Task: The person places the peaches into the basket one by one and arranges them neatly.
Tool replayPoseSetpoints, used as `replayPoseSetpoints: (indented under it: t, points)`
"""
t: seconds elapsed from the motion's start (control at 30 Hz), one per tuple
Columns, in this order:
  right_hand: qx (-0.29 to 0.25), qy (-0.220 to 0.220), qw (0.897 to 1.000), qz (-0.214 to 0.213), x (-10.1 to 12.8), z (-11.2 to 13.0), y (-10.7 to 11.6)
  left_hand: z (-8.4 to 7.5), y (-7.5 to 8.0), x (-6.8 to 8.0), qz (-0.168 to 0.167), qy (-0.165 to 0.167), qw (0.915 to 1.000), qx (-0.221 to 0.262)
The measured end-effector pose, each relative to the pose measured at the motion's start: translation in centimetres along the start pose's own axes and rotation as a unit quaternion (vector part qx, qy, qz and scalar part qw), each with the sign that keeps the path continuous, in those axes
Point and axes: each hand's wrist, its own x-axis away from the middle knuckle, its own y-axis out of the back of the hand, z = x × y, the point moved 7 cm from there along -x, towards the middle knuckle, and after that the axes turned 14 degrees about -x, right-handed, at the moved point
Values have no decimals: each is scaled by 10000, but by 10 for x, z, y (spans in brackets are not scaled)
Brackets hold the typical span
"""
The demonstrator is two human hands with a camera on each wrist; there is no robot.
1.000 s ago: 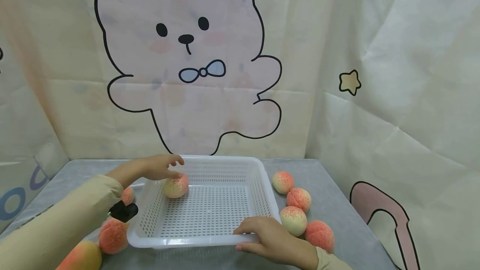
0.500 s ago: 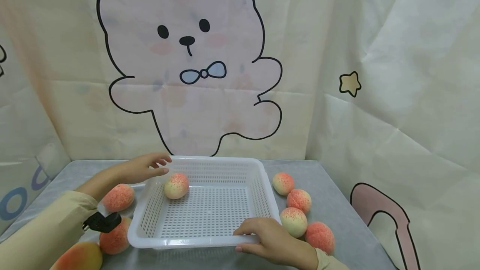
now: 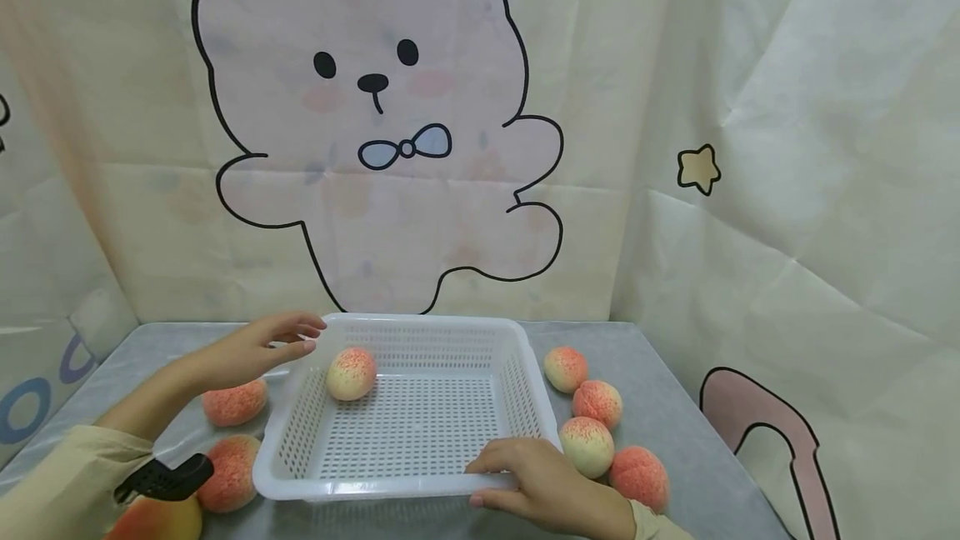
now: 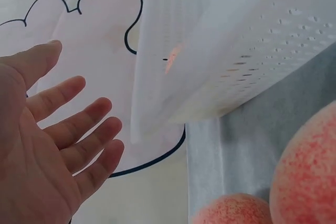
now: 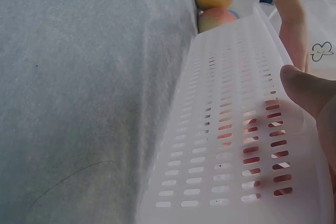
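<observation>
- The left hand point(image 3: 258, 346) had let go of the peach point(image 3: 351, 373) and drawn back outside the basket point(image 3: 408, 486) — fingers relaxed, holding nothing.
- The peach lay inside the basket at its far-left corner, so that placement looked finished.
- The right hand point(image 3: 543, 486) still gripped the basket's near rim — steadying it.

A large cartoon rabbit point(image 3: 375, 190) with a blue bow tie point(image 3: 405, 144) fills the creased cream backdrop point(image 3: 825, 107). To the rabbit's right sits a small yellow star point(image 3: 699, 167); lower right, a pink outlined shape point(image 3: 750, 415); lower left, blue lettering point(image 3: 30, 415). Below the rabbit lies a grey table cover point(image 3: 675, 390).
</observation>
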Motion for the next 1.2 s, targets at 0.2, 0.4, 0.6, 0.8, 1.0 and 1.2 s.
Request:
replayPoseSetpoints:
  t: [0.2,0.4,0.6,0.8,1.0,1.2]
  points:
    - [237,162,9995,-111,1,2,2,11,0,11,-166,-29,9998,83]
    - [217,139,9996,-83,1,2,1,27,0,22,-228,154,9996,103]
    - [391,311,9986,-145,-1,4,1,45,7,36,-323,302,9989,124]
    - [332,89,9994,-75,-1,3,0,64,6,46,-123,591,9981,93]
    - [208,55,9998,-28,0,2,-1,83,1,56,412,1044,9930,361]
    - [221,129,9997,-52,-1,1,-1,100,-2,62,571,1271,9889,517]
